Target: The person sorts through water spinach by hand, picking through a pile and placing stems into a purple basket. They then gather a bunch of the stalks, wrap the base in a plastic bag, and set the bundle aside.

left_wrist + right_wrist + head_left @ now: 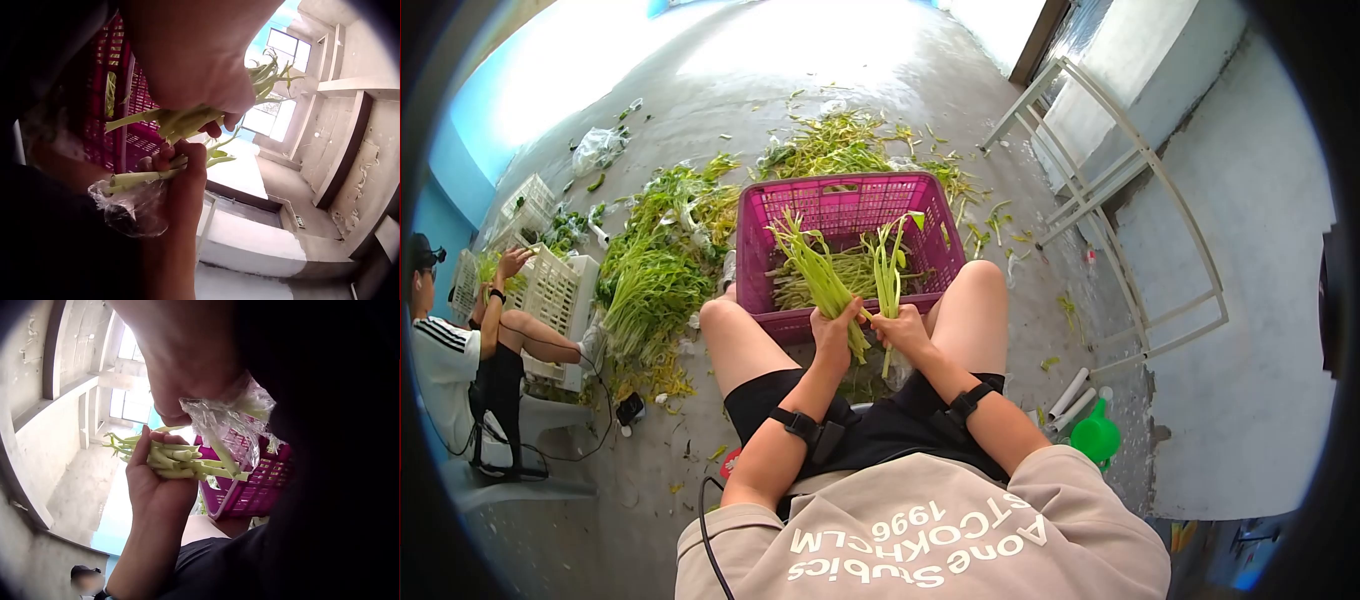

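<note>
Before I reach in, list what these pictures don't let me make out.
- Purple crate's floor, head view: covered by stems.
- Exact stalk count in the left hand, head view: fingers and overlapping stalks hide some.
- How the right hand grips the clear plastic, right wrist view: that hand blocks it.
- Small sign's lettering, left wrist view: too small.

A bare, rough workroom for sorting vegetables: concrete floor (960, 480) strewn with trimmings (835, 142), plastic crates, stained walls (1250, 300).
</note>
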`<state>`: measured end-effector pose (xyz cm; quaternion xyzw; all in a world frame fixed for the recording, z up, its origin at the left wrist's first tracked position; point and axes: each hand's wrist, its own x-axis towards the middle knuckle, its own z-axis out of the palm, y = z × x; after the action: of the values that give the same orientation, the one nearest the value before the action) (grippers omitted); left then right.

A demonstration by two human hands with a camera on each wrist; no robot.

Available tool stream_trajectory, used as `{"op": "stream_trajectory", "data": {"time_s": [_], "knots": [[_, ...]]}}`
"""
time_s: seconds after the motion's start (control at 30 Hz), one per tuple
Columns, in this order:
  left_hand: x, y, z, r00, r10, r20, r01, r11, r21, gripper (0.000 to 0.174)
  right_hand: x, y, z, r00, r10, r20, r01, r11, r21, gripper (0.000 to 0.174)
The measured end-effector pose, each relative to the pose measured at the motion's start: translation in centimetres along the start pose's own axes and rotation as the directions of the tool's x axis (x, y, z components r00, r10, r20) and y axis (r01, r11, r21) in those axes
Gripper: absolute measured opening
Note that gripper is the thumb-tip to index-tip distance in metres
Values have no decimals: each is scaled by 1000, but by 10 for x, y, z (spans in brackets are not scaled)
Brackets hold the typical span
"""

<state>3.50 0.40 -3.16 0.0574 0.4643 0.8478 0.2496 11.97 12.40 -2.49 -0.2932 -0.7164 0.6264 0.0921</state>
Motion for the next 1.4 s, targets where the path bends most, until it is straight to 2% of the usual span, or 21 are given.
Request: {"op": "stream_trajectory", "data": {"time_s": [0.03,0.07,0.13,0.17,0.27,0.4,0.47,0.63,0.7,0.77,0.83,0.9,0.97,1.1,1.17,1.4], "knots": [[0,4,3,999,29,-13,-30,999,-34,15,1,3,1,998,31,-49,-36,995,-96,17],[1,7,4,998,59,-28,-60,996,-65,15,2,13,-1,998,31,-49,-35,995,-93,17],[9,15,-3,999,38,9,-37,995,-91,16,3,23,-2,984,172,54,-157,965,-211,18],[13,18,-8,999,15,36,-11,992,-129,17,4,24,-1,984,169,51,-155,966,-206,18],[16,17,-19,999,-38,2,38,988,-152,18,0,14,-1,978,80,192,-91,995,51,22],[13,22,-13,994,-74,-83,60,986,-157,17,-2,9,1,987,54,154,-75,987,139,25],[15,18,-15,994,-85,-67,76,989,-127,18,1,10,-3,989,37,144,-65,977,201,25],[18,11,-23,993,-119,10,120,990,-74,21,6,9,-6,990,67,121,-89,978,188,27],[21,7,-27,972,-228,66,233,969,-80,21,2,2,-6,989,79,128,-103,976,191,27],[17,10,-20,972,-212,103,219,974,-63,19,-3,-6,-5,979,64,195,-103,975,198,26],[11,13,-13,950,-294,106,291,956,44,17,-7,-12,-4,978,52,202,-101,966,240,26],[12,10,-15,952,-267,149,268,963,12,17,-5,-10,-5,977,43,209,-102,955,278,26],[13,11,-17,947,-258,191,248,966,74,16,0,-5,-10,972,-46,232,-12,970,243,26],[15,8,-20,941,-268,208,267,963,33,18,-5,-10,-9,961,-68,268,-9,961,277,28],[14,6,-19,923,-290,254,299,954,7,20,-5,-7,-7,937,-105,333,39,979,199,30],[13,9,-17,924,-264,275,267,963,25,20,-7,-10,-11,924,-80,375,16,985,171,31]]}}
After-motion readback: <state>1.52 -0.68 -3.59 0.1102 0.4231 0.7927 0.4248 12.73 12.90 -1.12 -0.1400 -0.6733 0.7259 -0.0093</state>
